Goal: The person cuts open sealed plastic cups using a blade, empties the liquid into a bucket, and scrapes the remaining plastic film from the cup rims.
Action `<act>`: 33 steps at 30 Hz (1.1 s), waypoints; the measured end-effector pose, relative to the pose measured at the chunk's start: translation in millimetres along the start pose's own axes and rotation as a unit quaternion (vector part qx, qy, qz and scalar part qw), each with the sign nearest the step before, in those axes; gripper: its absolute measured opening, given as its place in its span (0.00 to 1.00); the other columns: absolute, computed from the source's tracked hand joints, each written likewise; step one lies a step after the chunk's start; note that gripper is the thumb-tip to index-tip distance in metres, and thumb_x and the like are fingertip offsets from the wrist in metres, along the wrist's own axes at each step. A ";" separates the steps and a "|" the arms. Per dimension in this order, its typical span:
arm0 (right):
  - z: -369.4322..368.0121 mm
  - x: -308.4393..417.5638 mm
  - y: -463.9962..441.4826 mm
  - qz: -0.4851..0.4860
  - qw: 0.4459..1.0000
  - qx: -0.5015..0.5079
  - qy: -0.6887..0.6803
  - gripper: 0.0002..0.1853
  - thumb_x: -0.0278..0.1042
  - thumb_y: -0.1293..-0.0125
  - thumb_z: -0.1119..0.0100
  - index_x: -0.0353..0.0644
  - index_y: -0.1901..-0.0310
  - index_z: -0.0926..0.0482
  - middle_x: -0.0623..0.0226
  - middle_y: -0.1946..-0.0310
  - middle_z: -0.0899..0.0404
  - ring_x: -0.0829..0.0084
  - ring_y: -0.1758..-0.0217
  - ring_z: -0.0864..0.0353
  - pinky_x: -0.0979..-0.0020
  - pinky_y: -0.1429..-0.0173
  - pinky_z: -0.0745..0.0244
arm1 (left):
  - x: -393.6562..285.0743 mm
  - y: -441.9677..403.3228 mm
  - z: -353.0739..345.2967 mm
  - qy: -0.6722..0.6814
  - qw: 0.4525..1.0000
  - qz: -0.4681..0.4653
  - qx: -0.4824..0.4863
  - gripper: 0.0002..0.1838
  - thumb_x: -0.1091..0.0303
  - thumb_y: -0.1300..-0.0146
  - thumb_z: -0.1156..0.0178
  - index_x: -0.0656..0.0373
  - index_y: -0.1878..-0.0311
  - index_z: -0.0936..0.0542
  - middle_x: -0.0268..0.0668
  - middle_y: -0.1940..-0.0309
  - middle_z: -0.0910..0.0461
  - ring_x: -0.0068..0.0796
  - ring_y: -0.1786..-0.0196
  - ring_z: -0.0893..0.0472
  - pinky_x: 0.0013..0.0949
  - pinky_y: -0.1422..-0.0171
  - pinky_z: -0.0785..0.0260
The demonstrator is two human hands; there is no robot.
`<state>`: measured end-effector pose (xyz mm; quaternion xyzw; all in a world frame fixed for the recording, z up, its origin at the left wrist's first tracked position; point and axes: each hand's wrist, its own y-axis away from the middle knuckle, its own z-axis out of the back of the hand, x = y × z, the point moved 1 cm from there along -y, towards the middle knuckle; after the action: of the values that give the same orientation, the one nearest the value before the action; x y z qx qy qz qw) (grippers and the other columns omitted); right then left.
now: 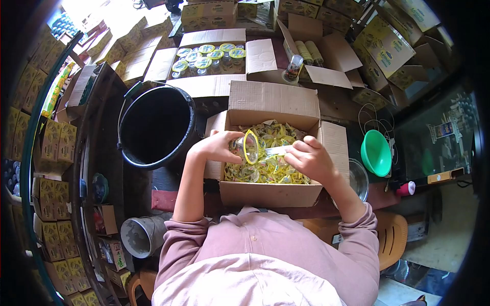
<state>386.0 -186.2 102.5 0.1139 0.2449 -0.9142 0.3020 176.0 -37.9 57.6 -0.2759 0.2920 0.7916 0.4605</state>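
Observation:
My left hand [221,147] grips a clear plastic jar [238,147] with a yellow rim, tilted on its side with its mouth facing right. Close to that mouth, my right hand [308,157] pinches a flat white strip [276,150] between thumb and fingers. Both hands are over an open cardboard box [275,194] filled with small yellow-and-clear wrapped packets [272,172]. What lies inside the jar is too small to tell.
A black bucket [157,127] stands left of the box. Behind is a carton of yellow-lidded jars [203,62]. A green bowl [376,153] and a metal bowl [359,179] are at the right. A grey bucket [138,237] stands lower left.

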 end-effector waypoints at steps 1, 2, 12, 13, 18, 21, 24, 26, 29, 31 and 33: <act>1.3 -1.2 1.4 -0.008 1.000 0.002 0.002 0.04 0.32 0.52 0.43 0.52 0.78 0.29 0.83 0.75 0.25 0.85 0.66 0.27 0.77 0.54 0.40 | 0.5 -0.6 -0.1 -0.011 1.000 -0.012 -0.014 0.31 0.54 0.64 0.38 0.47 0.50 0.24 0.35 0.70 0.22 0.32 0.60 0.23 0.35 0.40 0.47; 2.1 -1.6 -0.5 -0.027 0.999 -0.025 -0.020 0.05 0.31 0.53 0.43 0.52 0.78 0.29 0.83 0.74 0.23 0.85 0.65 0.27 0.77 0.54 0.40 | 0.2 -1.9 -0.5 -0.001 1.000 -0.013 -0.002 0.32 0.54 0.64 0.37 0.49 0.49 0.24 0.37 0.69 0.21 0.33 0.59 0.23 0.35 0.41 0.45; -25.7 18.2 -25.8 0.039 0.998 -0.009 -0.043 0.03 0.34 0.51 0.44 0.53 0.77 0.28 0.83 0.72 0.22 0.85 0.66 0.27 0.77 0.52 0.40 | -3.3 -1.5 -3.9 -0.005 1.000 -0.010 -0.007 0.41 0.51 0.65 0.35 0.61 0.44 0.28 0.48 0.56 0.22 0.41 0.50 0.24 0.35 0.38 0.44; -24.7 15.8 -22.1 0.038 0.999 -0.005 -0.038 0.03 0.34 0.51 0.44 0.53 0.77 0.28 0.83 0.73 0.23 0.85 0.66 0.27 0.77 0.52 0.40 | -0.3 -0.4 -2.4 -0.006 1.000 -0.002 -0.009 0.41 0.51 0.65 0.36 0.60 0.44 0.28 0.47 0.57 0.22 0.40 0.51 0.24 0.35 0.37 0.46; -19.7 -5.0 4.0 -0.005 1.000 0.009 -0.027 0.02 0.32 0.50 0.45 0.51 0.76 0.27 0.82 0.78 0.26 0.84 0.67 0.27 0.75 0.54 0.39 | -0.7 6.3 2.6 -0.018 0.998 0.043 -0.042 0.37 0.53 0.66 0.36 0.59 0.47 0.27 0.43 0.59 0.21 0.39 0.53 0.24 0.34 0.35 0.50; -12.5 -16.7 14.8 -0.083 0.994 -0.008 -0.072 0.04 0.27 0.53 0.42 0.49 0.76 0.26 0.78 0.79 0.26 0.79 0.70 0.27 0.73 0.57 0.38 | 2.7 4.1 -3.3 0.110 0.985 -0.043 -0.125 0.32 0.62 0.62 0.36 0.61 0.48 0.27 0.43 0.57 0.23 0.35 0.50 0.25 0.34 0.37 0.43; -7.2 -20.5 19.7 -0.226 0.959 -0.091 -0.143 0.10 0.20 0.56 0.41 0.46 0.70 0.23 0.73 0.78 0.26 0.72 0.71 0.27 0.70 0.60 0.37 | -4.3 9.0 -9.8 0.226 0.946 -0.128 -0.196 0.30 0.71 0.59 0.36 0.62 0.47 0.29 0.39 0.52 0.26 0.28 0.48 0.27 0.31 0.40 0.37; -11.9 -15.9 20.7 -0.316 0.927 -0.132 -0.155 0.13 0.19 0.56 0.40 0.47 0.67 0.21 0.73 0.76 0.24 0.71 0.70 0.26 0.70 0.61 0.37 | -5.2 10.7 -18.1 0.284 0.918 -0.156 -0.230 0.31 0.72 0.60 0.34 0.63 0.48 0.30 0.39 0.52 0.27 0.26 0.48 0.28 0.30 0.40 0.37; -16.5 -5.5 20.6 -0.387 0.894 -0.137 -0.181 0.16 0.19 0.54 0.40 0.48 0.62 0.20 0.71 0.72 0.23 0.69 0.69 0.26 0.69 0.61 0.36 | -16.7 14.8 -22.0 0.266 0.917 -0.153 -0.255 0.31 0.71 0.59 0.33 0.64 0.47 0.30 0.39 0.52 0.26 0.27 0.48 0.27 0.30 0.41 0.36; -28.6 1.2 21.7 -0.403 0.878 -0.144 -0.214 0.15 0.19 0.53 0.40 0.47 0.62 0.20 0.70 0.72 0.23 0.68 0.68 0.25 0.69 0.60 0.35 | -20.1 17.4 -27.2 0.298 0.906 -0.146 -0.261 0.34 0.72 0.62 0.31 0.63 0.47 0.31 0.37 0.52 0.26 0.26 0.49 0.27 0.31 0.41 0.36; -26.9 3.5 20.1 -0.423 0.866 -0.130 -0.233 0.17 0.16 0.53 0.41 0.46 0.60 0.20 0.69 0.72 0.23 0.71 0.70 0.25 0.70 0.63 0.33 | -22.0 19.6 -30.0 0.309 0.896 -0.165 -0.272 0.34 0.71 0.61 0.31 0.63 0.46 0.31 0.37 0.52 0.27 0.27 0.49 0.27 0.32 0.40 0.36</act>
<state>397.0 -188.0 70.7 -0.2571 0.3084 -0.9143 -0.0531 172.9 -79.8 56.9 -0.6652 0.1434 0.6275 0.3784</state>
